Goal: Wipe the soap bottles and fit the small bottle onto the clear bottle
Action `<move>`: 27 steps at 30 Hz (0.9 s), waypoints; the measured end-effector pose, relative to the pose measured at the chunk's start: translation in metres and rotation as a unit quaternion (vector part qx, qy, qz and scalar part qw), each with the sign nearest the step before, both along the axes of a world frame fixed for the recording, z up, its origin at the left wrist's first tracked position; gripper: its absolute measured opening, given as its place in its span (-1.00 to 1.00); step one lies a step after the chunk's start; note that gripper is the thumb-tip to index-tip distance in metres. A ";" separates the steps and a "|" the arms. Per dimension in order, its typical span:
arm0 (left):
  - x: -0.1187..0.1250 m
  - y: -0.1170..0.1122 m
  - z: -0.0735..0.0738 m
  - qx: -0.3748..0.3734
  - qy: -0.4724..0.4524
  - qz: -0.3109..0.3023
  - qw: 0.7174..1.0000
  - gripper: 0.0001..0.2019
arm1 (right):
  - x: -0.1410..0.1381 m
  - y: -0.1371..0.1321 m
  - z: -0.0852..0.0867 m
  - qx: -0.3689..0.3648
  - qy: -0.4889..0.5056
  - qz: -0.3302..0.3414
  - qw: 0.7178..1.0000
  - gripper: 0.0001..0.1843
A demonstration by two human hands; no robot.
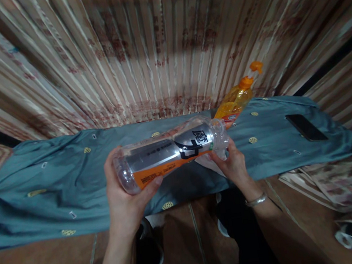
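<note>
A clear plastic bottle with a silver, black and orange label lies sideways in the air above the cloth, between both hands. My left hand is wrapped around its base end, thumb along the near side. At the other end my right hand, with a silver bangle on the wrist, grips the clear shoulder and neck area. Part of a white tissue-like piece shows below that end; whether my right hand touches it I cannot tell. No liquid is visible in the bottle.
Behind the neck end stands a pump bottle of orange liquid with an orange pump. A black phone lies to the right on the teal patterned cloth. Pleated floral curtains hang behind. Tiled floor shows below.
</note>
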State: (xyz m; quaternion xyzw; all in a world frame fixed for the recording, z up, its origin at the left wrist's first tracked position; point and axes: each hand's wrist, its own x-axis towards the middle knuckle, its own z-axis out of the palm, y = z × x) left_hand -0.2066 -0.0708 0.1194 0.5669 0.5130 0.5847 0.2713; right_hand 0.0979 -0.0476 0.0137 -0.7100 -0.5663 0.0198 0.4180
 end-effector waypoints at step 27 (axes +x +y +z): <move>-0.003 0.002 -0.005 -0.001 0.004 -0.006 1.000 -0.09 | 0.000 0.001 0.000 -0.002 0.008 -0.007 1.000 -0.18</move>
